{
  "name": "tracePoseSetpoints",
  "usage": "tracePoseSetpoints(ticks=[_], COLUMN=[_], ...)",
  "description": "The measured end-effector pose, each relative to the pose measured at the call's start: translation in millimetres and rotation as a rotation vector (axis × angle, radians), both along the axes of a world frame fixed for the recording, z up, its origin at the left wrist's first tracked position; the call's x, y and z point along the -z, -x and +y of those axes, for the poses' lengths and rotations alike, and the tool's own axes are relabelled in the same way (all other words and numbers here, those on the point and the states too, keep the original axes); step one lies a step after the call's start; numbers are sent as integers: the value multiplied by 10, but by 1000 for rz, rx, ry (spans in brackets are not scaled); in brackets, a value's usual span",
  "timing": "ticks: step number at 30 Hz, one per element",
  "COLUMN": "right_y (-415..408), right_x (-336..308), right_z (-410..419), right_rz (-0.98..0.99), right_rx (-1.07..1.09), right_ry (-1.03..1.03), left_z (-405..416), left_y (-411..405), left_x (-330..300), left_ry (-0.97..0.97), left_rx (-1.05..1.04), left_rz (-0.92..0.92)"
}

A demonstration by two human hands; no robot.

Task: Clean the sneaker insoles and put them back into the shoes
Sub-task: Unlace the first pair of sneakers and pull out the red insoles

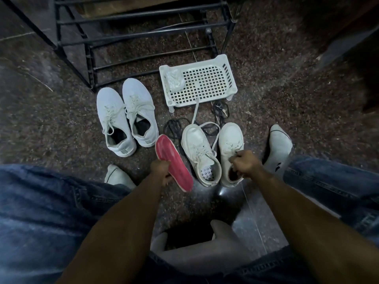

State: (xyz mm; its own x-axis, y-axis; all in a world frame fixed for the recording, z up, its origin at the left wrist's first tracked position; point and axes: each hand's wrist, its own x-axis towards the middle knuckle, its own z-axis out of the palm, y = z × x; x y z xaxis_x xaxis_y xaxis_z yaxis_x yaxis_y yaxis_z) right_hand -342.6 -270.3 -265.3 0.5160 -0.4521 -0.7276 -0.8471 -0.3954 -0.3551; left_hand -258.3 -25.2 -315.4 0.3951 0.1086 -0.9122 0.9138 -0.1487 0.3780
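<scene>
L hand (159, 168) pinches thin red foam insole (174, 162) near its heel, held just above floor. R hand (245, 163) curls on heel collar of white lace-up sneaker (230, 154). Insole looks light, floppy; grip mid-length w/ heel support.

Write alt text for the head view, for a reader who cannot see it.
A seated person's left hand grips a red insole while the right hand holds the collar of a white sneaker on a dark floor. Nearby lie its mate, a pale laced pair and a white basket.
</scene>
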Motion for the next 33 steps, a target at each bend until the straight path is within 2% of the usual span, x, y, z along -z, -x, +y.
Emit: tracePoseSetpoints(ticks=[3, 5, 7, 9, 11, 15, 17, 18, 21, 23, 29, 31, 33], right_y=[167, 259, 317, 339, 332, 314, 315, 315, 297, 292, 322, 304, 283], right_x=[0, 7, 34, 44, 56, 50, 48, 42, 57, 87, 215, 234, 249], right_z=[-122, -122, -73, -10, 34, 15, -25, -41, -79, -92, -136, -158, -179], right_rz=[60, 99, 113, 131, 124, 55, 39, 38, 33, 20, -27, -13, -7], right_rx=[19, 15, -17, -59, -93, -68, -95, -115, -118, -95, -96, -139, -176], right_ry=[121, 186, 217, 240, 268, 326, 332, 333, 326, 303, 279, 294, 303], left_z=[-4, 7, -103, -312, -532, -957, -1158, -1253, -1484, -1591, -1771, -1731, -1677], left_y=[-83, -123, -113, -55, -4, 113, 161, 179, 175, 189, 248, 193, 74], left_x=[129, 241, 167, -39, -185, -297, -304, -298, -266, -246, -290, -277, -361], left_ry=[-190, -403, -499, -429, -269, -150, -159, -168, -242, -290, -270, -129, 45], left_rx=[173, 383, 535, 608, 719, 1286, 1517, 1569, 1568, 1531, 1360, 1123, 776], left_rz=[-82, -224, -470, -775, -990, -1040, -989, -933, -706, -617, -667, -592, -537])
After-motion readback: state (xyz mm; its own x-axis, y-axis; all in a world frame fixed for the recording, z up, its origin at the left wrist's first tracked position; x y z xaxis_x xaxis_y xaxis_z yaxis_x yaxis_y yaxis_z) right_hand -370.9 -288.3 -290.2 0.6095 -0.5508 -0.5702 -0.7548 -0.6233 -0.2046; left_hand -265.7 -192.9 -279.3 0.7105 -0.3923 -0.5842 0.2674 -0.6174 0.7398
